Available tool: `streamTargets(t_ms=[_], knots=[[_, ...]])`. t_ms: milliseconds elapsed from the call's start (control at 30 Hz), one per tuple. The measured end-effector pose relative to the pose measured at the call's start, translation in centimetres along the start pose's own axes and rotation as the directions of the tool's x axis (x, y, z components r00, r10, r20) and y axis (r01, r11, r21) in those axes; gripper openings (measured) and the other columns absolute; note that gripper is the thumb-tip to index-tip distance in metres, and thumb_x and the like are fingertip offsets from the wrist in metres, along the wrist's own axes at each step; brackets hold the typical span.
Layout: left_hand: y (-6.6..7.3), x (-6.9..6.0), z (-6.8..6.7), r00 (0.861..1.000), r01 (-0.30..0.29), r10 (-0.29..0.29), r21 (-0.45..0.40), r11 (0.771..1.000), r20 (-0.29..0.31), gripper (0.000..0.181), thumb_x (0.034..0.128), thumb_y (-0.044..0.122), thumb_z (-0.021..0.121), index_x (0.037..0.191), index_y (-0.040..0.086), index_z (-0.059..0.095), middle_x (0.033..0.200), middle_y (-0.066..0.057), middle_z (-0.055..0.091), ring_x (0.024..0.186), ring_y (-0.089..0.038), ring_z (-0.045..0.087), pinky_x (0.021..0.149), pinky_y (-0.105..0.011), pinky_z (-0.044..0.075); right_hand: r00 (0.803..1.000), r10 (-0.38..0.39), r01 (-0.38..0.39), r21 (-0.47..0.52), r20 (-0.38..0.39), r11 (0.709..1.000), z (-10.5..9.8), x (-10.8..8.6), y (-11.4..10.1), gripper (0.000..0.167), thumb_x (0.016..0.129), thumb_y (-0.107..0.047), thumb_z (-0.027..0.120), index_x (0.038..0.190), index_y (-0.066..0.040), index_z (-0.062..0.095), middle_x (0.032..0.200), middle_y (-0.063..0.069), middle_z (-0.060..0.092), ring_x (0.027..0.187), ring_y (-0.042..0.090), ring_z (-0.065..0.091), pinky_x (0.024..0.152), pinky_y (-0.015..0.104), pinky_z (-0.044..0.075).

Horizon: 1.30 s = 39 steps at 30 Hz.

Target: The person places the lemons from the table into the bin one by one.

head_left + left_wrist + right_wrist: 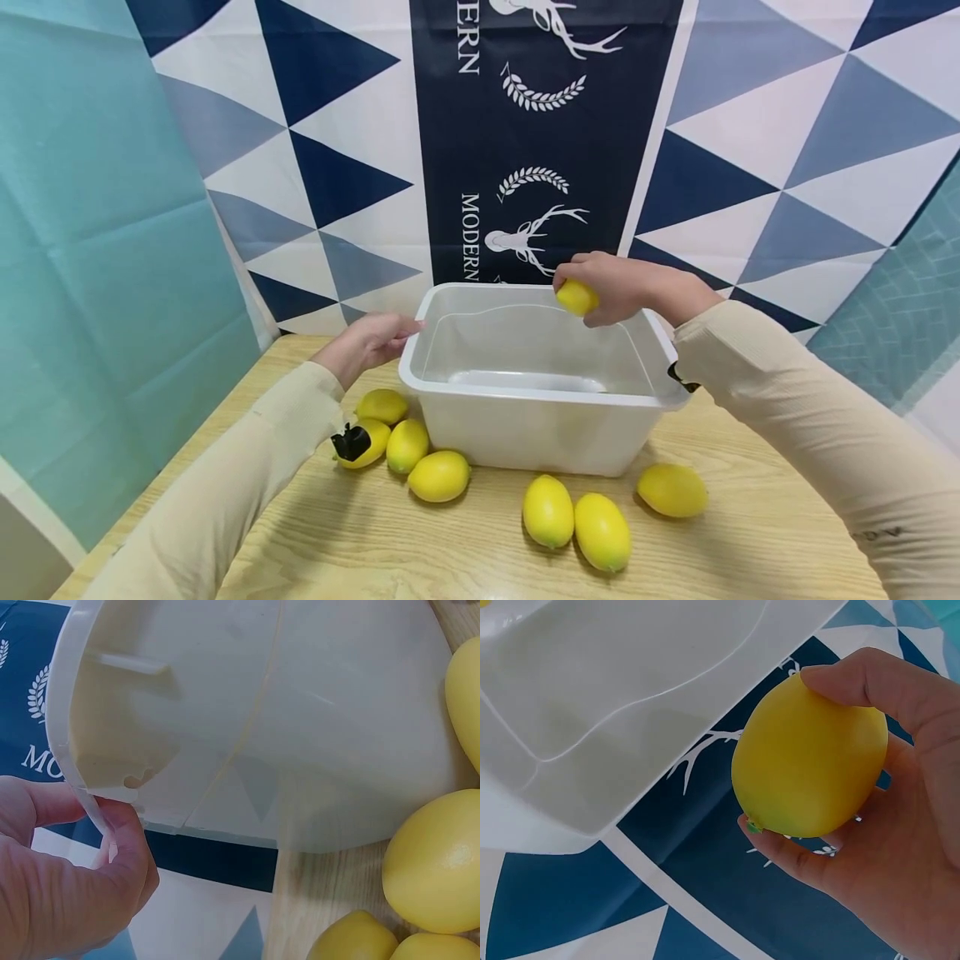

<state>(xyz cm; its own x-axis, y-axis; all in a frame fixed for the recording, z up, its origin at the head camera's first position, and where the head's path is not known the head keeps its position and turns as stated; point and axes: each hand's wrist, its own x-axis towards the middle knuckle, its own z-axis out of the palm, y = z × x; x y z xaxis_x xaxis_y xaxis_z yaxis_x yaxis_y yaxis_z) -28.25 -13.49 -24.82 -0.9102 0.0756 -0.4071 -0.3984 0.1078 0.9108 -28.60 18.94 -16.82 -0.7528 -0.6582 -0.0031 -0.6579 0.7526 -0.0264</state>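
A white plastic bin (pixel 536 429) stands on the wooden table. On its left end, my left hand (pixel 371 342) grips the rim; the left wrist view shows thumb and fingers (pixel 131 851) pinching the edge. My right hand (pixel 611 287) holds a yellow lemon (pixel 577 297) over the back rim, towards the right. Thumb and fingers wrap around this lemon in the right wrist view, its green-tinged tip (pixel 755 825) showing. Several lemons (pixel 439 477) lie by the bin's front left corner. Two lemons (pixel 548 511) sit side by side in front, and one lemon (pixel 672 490) is at the front right.
Behind the bin hangs a patterned cloth (pixel 352 167) with triangles and deer heads. A teal sheet (pixel 97 250) borders the table's left side. Bare wood of the table (pixel 420 554) shows in front of the lemons. Black straps (pixel 351 442) are at the wrists.
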Motion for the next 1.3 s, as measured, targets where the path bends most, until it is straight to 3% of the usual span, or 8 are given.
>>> streamTargets(t_ms=[600,1300], knots=[[-0.3,0.2,-0.2,1.0,-0.009,0.009,-0.019,1.0,0.001,0.047,0.0962,0.017,0.057,0.139,0.003,0.043,0.133,-0.011,0.047,0.109,-0.021,0.052,0.109,-0.031,0.045,1.0,0.0,0.0,0.025,0.021,1.0,0.7,2.0,-0.4,0.05,0.072,-0.001,0.074,0.117,-0.014,0.057,0.11,0.01,0.058,0.1,0.028,0.05,0.087,0.046,0.054],[-0.2,0.4,-0.1,1.0,0.01,-0.01,-0.016,1.0,-0.02,0.046,0.0954,0.018,0.058,0.138,0.007,0.046,0.137,-0.009,0.047,0.116,-0.023,0.052,0.107,-0.03,0.047,0.979,-0.046,0.034,0.063,0.2,0.997,3.5,4.0,0.2,0.044,0.074,-0.002,0.074,0.113,-0.012,0.057,0.104,0.006,0.06,0.094,0.023,0.051,0.086,0.039,0.052]])
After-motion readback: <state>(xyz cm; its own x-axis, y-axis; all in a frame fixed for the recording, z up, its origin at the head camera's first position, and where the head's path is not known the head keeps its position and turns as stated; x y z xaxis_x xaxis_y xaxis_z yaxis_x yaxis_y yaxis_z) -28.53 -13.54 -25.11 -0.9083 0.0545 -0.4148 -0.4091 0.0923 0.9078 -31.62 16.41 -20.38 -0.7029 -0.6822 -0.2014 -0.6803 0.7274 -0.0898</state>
